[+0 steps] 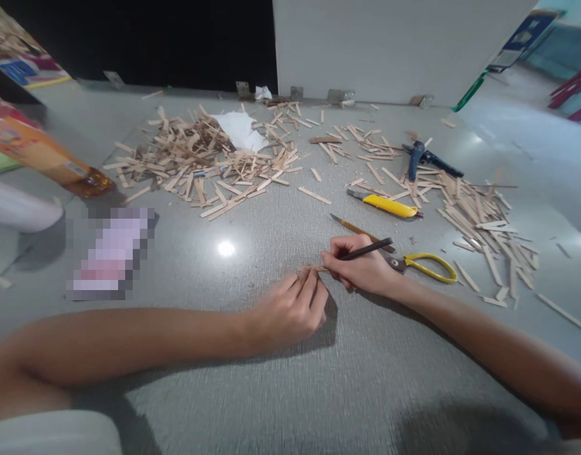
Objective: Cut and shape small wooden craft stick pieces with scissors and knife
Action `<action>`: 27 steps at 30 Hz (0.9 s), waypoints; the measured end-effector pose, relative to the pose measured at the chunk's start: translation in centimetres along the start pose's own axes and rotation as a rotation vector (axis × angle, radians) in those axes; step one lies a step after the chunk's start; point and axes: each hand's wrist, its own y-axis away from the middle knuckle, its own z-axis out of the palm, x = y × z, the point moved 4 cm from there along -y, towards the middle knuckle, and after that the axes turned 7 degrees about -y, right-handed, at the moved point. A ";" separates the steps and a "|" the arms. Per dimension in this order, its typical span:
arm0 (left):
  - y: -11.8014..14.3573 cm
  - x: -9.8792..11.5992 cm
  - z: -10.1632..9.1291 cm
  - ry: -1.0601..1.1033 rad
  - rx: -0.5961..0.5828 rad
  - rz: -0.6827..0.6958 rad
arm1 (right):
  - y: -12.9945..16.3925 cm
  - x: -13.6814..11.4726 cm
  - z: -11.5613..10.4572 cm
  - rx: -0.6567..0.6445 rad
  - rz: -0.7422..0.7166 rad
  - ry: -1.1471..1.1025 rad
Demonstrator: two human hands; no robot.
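Note:
With fingers pressed together, my left hand (293,304) holds a small wooden stick (320,268) down on the grey tabletop (252,404). Just right of it, my right hand (361,265) grips a dark pen-like tool (367,248) whose back end points up to the right. Its tip is hidden behind my fingers, so I cannot tell whether it touches the stick. Beyond the right hand lies a thin brown pointed tool (361,232). Yellow-handled pliers or cutters (430,266) rest beside the right wrist, their jaws partly covered.
A yellow utility knife (387,205) and a dark blue tool (417,159) lie farther back. Wooden strips form a large pile (186,151) at back left and another pile (480,215) at right. White paper (241,130), an orange bottle (43,148) and a pixelated flat object (114,253) are also here.

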 end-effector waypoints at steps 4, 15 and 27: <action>0.1 0.0 0.1 0.009 -0.003 0.002 | 0.0 -0.3 0.0 0.001 0.001 0.004; 0.1 -0.1 0.0 -0.023 -0.007 0.011 | 0.1 -0.4 0.0 0.020 -0.003 0.014; -0.2 -0.1 -0.1 -0.014 0.025 -0.017 | 0.2 -0.6 0.0 0.015 0.017 -0.002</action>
